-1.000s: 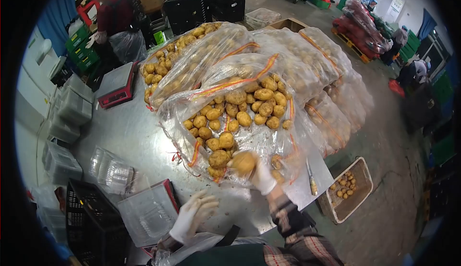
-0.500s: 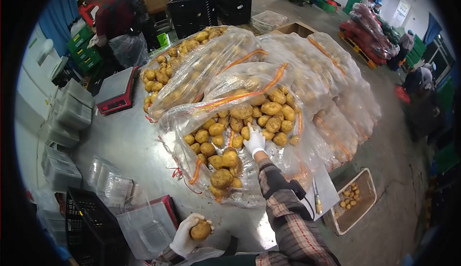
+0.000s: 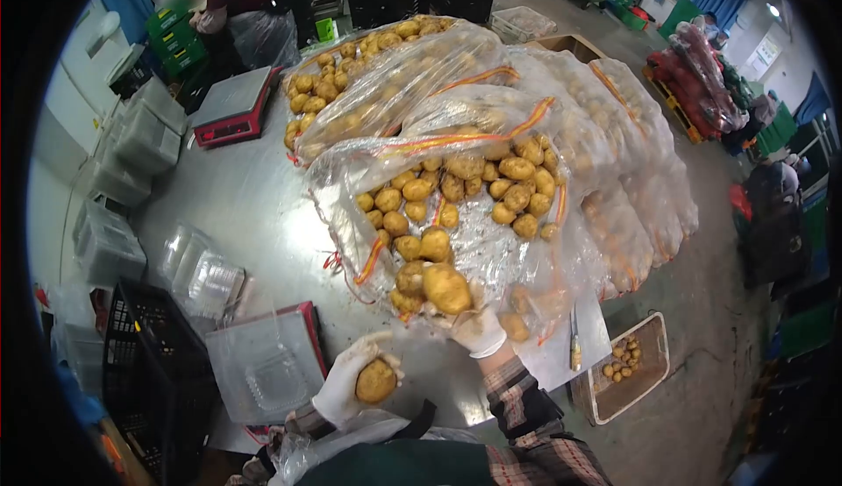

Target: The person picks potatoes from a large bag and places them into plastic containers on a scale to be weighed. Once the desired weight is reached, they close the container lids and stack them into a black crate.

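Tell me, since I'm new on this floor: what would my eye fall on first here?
The heap of clear potato bags piled across the steel table dominates, the nearest open bag gaping toward you. In front, the gloved right hand holds a large potato at its mouth, while the left hand holds a smaller potato beside the red-edged scale.

Potato bag on table, centre; more bags behind it. Scale at front-left, crate left of scale. Basket on floor, right of table.

Yellow-brown potatoes, white gloves (both alike), red-and-grey plaid sleeve, orange-striped clear bag, black crate.
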`<state>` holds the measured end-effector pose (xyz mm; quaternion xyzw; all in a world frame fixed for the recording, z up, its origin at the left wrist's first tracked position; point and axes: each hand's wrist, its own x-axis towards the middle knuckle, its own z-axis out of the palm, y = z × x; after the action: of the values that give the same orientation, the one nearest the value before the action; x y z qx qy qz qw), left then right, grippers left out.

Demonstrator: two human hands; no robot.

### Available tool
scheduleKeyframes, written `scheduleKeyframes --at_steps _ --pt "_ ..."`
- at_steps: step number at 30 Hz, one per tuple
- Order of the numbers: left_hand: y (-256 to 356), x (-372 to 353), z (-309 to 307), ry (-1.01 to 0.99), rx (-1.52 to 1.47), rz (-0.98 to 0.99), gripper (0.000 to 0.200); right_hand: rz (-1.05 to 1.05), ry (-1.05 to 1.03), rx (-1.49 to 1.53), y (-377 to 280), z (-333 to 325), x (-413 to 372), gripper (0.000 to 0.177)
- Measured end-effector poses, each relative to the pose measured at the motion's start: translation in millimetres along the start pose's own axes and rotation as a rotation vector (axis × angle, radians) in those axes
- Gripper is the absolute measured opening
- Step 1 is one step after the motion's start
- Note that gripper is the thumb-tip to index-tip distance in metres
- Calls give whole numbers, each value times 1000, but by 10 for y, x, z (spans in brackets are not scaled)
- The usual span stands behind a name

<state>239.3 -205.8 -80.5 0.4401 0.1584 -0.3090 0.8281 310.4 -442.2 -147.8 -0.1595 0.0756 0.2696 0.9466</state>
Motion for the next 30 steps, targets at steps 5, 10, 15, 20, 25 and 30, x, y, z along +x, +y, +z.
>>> scheduleKeyframes --at_steps 5,10,15,20,25,30 --pt "121 -263 33 -41 387 311 74 253 -44 -686 478 706 -207 67" --pt "220 -564 -274 -177 370 210 68 250 -229 -1052 775 985 -353 87" --pt "60 -896 -440 -55 358 181 52 522 -179 -1690 759 1447 -545 68" --pt "48 -1030 -586 -95 148 112 56 67 -351 -1972 1018 1341 -727 24" --pt "-3 -1222 -501 -239 -438 160 66 380 -254 -975 867 1312 -701 29" --pt "512 -1348 -820 537 581 710 50 -230 -205 -2036 72 -251 -317 25"
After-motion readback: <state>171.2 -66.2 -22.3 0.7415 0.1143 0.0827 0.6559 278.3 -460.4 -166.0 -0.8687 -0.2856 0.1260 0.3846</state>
